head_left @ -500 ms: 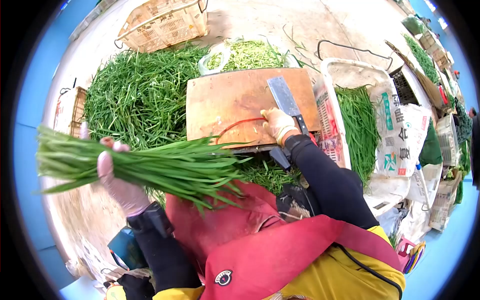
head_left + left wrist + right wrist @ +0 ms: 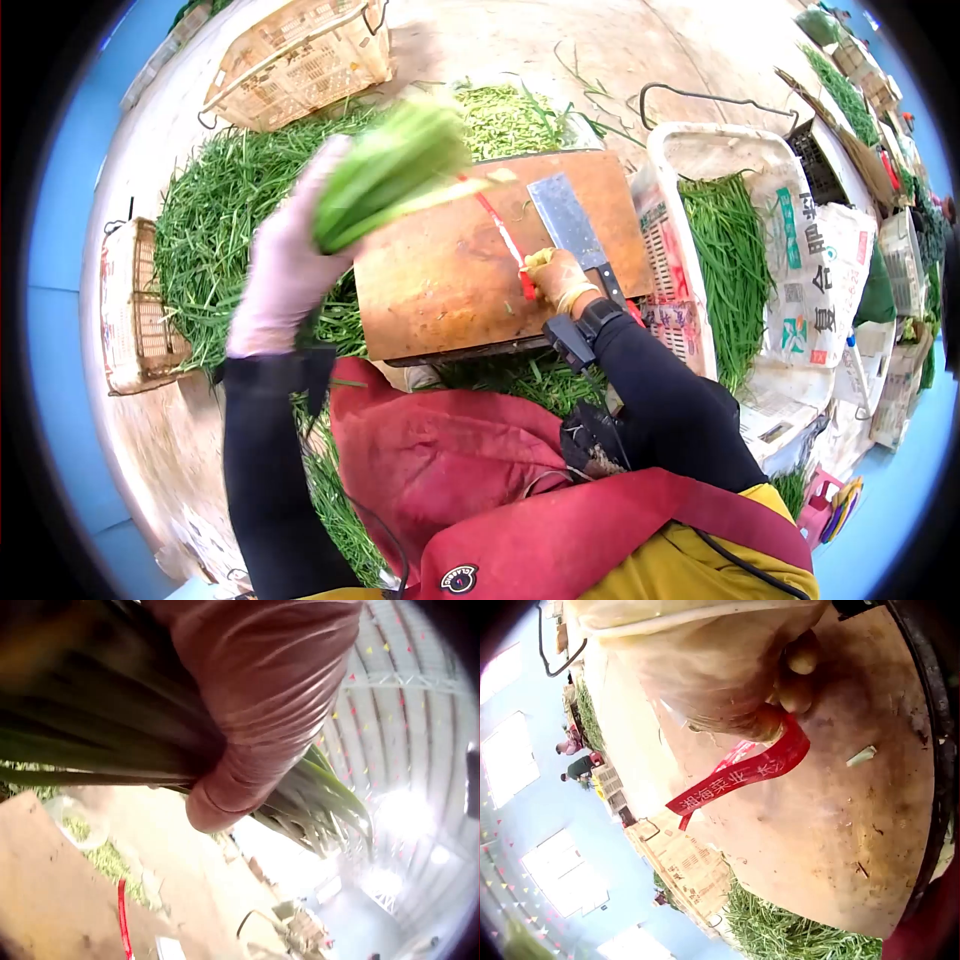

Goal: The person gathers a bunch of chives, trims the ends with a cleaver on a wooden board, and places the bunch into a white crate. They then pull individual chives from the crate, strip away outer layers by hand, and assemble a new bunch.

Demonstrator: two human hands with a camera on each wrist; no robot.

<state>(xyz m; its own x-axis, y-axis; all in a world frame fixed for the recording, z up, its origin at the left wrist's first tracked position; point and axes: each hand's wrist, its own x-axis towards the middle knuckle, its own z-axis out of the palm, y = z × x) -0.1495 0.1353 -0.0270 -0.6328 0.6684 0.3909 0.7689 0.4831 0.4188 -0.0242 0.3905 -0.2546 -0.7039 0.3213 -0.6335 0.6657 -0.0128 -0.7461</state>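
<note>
My gloved left hand (image 2: 290, 245) grips a thick bunch of green chives (image 2: 395, 165), raised over the far left part of the wooden board (image 2: 430, 290); the bunch is blurred in the head view. In the left wrist view the thumb (image 2: 240, 784) wraps over the flat leaves (image 2: 90, 720). Low over the board, my gloved right hand (image 2: 560, 277) pinches one end of a red printed tape strip (image 2: 498, 228). The right wrist view shows the strip (image 2: 739, 776) looping out from the fingertips (image 2: 795, 694). A cleaver (image 2: 565, 215) lies on the board beside that hand.
A big heap of loose chives (image 2: 215, 220) lies left of the board, and a bag of pale green trimmings (image 2: 505, 120) behind it. On the right stands a white crate (image 2: 690, 290) holding chives and a printed sack (image 2: 815, 270). Another crate (image 2: 310, 75) sits at the back left.
The left hand has swung the chives up and right, from the left side to over the board, turning the bunch. The right hand still holds the red strip, which now stretches straighter toward the bunch.
</note>
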